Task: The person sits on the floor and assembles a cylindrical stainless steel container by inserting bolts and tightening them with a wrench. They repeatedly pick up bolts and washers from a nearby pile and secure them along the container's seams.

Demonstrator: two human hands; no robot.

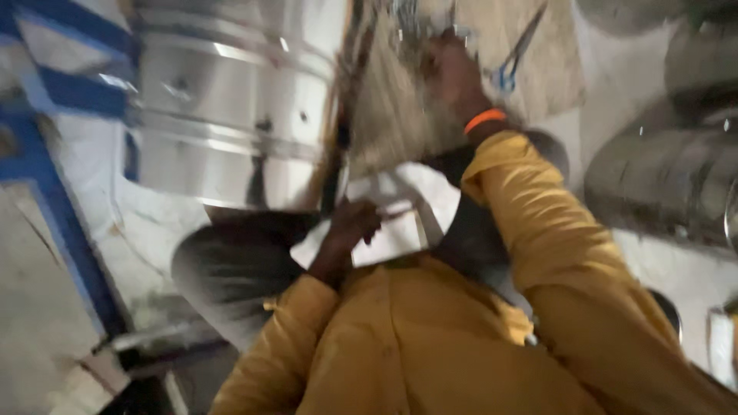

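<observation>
left hand [350,227] fingers clamped on white paper [400,207] | right hand [450,73] raised near steel drum [231,107], fingers' state unclear from blur

A metalworking workshop, seen blurred from above. A large shiny ribbed sheet-metal drum [231,100] with rivets stands at eleven o'clock, and more curved grey metal cylinders [669,177] lie at three o'clock. Blue-handled scissors [513,55] rest on a board at one o'clock. A blue-painted metal frame [54,177] runs along the nine o'clock side over a rough, stained concrete floor [46,323].
</observation>
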